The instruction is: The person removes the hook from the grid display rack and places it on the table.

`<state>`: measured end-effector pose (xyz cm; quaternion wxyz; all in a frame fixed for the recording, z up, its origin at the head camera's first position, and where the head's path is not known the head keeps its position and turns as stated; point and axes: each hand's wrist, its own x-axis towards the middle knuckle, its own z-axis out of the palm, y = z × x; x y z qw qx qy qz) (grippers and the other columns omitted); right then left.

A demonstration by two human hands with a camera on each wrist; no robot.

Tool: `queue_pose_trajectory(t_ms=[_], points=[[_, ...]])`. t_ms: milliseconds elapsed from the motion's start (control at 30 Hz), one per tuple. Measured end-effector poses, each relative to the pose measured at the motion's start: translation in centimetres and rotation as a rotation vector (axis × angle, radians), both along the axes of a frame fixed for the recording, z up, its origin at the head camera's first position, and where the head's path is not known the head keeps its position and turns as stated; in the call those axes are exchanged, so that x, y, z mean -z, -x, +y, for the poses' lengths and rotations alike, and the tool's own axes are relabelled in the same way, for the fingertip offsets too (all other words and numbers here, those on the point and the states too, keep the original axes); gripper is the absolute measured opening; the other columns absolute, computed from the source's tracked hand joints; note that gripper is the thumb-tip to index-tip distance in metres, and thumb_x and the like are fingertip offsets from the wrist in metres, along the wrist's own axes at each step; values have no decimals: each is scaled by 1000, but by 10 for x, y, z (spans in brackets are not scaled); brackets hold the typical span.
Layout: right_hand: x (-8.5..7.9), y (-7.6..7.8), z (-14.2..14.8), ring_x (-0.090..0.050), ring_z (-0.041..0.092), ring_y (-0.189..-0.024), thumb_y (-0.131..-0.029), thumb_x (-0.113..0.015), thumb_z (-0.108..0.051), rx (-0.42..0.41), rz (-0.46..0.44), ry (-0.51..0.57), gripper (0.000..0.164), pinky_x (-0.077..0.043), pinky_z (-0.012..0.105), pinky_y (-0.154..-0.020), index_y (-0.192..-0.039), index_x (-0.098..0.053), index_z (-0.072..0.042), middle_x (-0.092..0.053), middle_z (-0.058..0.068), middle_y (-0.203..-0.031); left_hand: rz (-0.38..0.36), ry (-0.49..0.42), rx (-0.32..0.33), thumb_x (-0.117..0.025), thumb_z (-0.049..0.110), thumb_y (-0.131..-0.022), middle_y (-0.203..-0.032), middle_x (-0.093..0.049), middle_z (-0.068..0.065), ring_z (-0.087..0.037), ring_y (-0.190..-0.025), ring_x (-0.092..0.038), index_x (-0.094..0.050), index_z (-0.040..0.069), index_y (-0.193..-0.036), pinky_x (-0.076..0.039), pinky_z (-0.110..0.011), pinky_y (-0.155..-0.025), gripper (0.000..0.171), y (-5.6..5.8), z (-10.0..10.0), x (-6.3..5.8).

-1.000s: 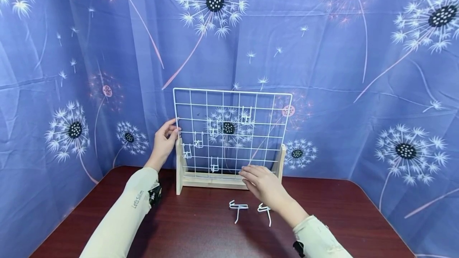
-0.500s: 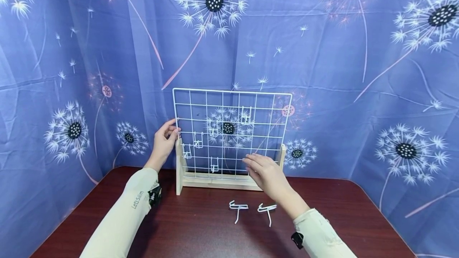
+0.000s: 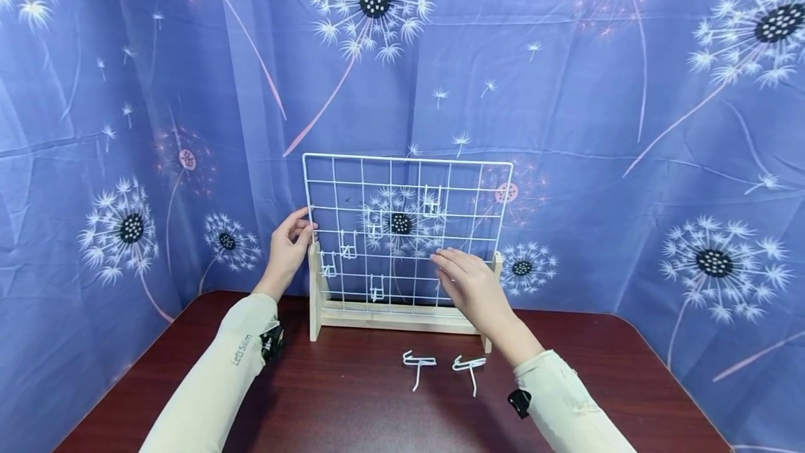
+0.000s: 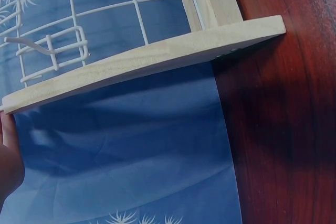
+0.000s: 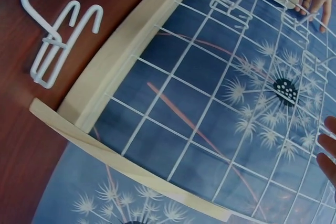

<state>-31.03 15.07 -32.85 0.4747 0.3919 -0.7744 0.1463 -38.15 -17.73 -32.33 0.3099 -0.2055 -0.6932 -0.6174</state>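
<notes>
A white wire grid panel (image 3: 402, 179) stands upright in a pale wooden stand (image 3: 390, 321). My left hand (image 3: 288, 247) pinches the panel's left edge just above the stand's side post (image 4: 142, 59). In front of the panel's lower right part is my right hand (image 3: 472, 286), with its fingers loosely extended and holding nothing. Its fingertips (image 5: 326, 145) show at the edge of the right wrist view; whether they touch the wires I cannot tell. Several white wire hooks hang on the grid, among them an upper one (image 3: 432, 208) and a low one (image 3: 376, 292).
Two loose white hooks, a left one (image 3: 418, 365) and a right one (image 3: 469, 367), lie on the dark red table (image 3: 352, 397) before the stand. A blue curtain (image 3: 541, 117) with dandelion prints hangs behind and along both sides.
My right hand has risen along the front of the panel and slightly to the right, uncovering the right loose hook. The left hand stays at the panel's edge.
</notes>
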Motion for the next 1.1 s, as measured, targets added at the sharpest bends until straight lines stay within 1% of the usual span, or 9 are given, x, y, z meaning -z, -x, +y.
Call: queue_pose_trajectory(t_ms=[67,133,267,300,533,733,900,1000,1100], points=[[-4,1,0,-57,28,-99,-74,-67,-5,3,9,11,33,-42,40,-88,-107,-63,-3,-63,12,-104,1,-1,-5,-49,-6,-86,-93,-56,-31,-46,-82,-49,-50,-3,-121,-46,-16,-61,35,4,-1,2],[-8,2,0,-56,27,-100,-75,-66,-5,6,19,21,33,-42,39,-89,-108,-62,-4,-63,11,-104,-2,-4,-5,-49,-7,-86,-93,-55,-32,-46,-82,-50,-50,-4,-121,-46,-17,-61,35,4,0,1],[-12,6,-2,-56,27,-100,-76,-65,-5,17,32,37,31,-42,39,-89,-108,-63,-4,-63,11,-104,-6,-2,-7,-48,-7,-86,-93,-55,-33,-45,-82,-50,-50,-5,-121,-46,-17,-61,35,4,0,3],[-13,8,-2,-56,27,-100,-77,-65,-6,21,37,42,31,-42,39,-89,-108,-62,-4,-63,11,-104,-11,-1,-5,-48,-8,-86,-93,-54,-34,-45,-82,-50,-49,-6,-121,-46,-18,-61,35,1,1,1],[-22,15,-5,-56,27,-101,-76,-66,-6,54,101,110,35,-41,38,-91,-110,-61,-4,-62,12,-108,-14,-15,-1,-48,-8,-85,-92,-54,-33,-49,-83,-47,-50,-5,-120,-47,-18,-62,35,1,2,1],[-37,17,-11,-54,29,-104,-78,-63,-7,55,88,138,35,-41,41,-91,-113,-59,-3,-59,14,-111,-9,-7,-24,-49,-8,-85,-92,-55,-33,-47,-81,-48,-50,-6,-119,-47,-18,-62,34,2,1,0],[-50,21,-16,-53,28,-106,-80,-62,-7,48,59,151,36,-40,40,-92,-115,-57,-3,-59,14,-113,5,5,-38,-50,-7,-85,-92,-55,-33,-44,-79,-49,-50,-7,-119,-47,-18,-62,34,2,2,-1],[-52,23,-17,-53,27,-106,-80,-62,-7,52,44,153,37,-40,39,-93,-116,-56,-4,-59,13,-112,8,-6,-29,-50,-8,-85,-92,-55,-33,-45,-79,-49,-51,-6,-119,-47,-20,-61,34,2,1,0],[-53,25,-17,-53,26,-105,-79,-63,-6,56,28,153,37,-40,37,-93,-116,-56,-4,-59,13,-112,12,-16,-18,-50,-7,-85,-91,-55,-32,-44,-79,-50,-51,-6,-119,-47,-20,-60,34,5,0,2]])
